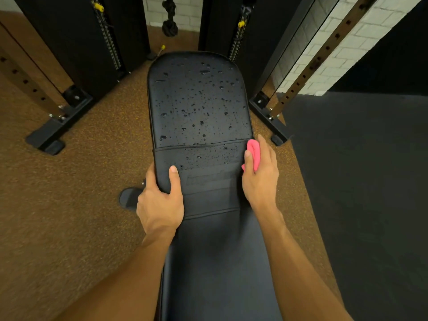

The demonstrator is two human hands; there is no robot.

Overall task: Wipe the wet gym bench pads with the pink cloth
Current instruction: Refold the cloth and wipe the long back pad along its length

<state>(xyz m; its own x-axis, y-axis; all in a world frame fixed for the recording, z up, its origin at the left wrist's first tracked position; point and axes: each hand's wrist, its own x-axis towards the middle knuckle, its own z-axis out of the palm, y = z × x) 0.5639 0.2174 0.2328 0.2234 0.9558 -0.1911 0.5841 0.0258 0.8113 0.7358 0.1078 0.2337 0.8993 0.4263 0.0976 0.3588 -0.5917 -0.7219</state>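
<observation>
A black gym bench runs away from me down the middle of the view. Its far pad (pixel 199 100) is covered with water drops, which thin out below the seam; the near pad (pixel 220 262) looks dry. My left hand (pixel 159 200) grips the pad's left edge, thumb on top. My right hand (pixel 260 179) holds the bunched pink cloth (pixel 253 151) against the pad's right edge, just below the seam.
Black weight-stack columns (pixel 76 42) and rack feet (pixel 53 133) stand to the left and right of the bench's far end. A slanted perforated upright (pixel 322 56) and a mirror lean at the right. Brown speckled floor lies on the left, dark mat (pixel 359 181) on the right.
</observation>
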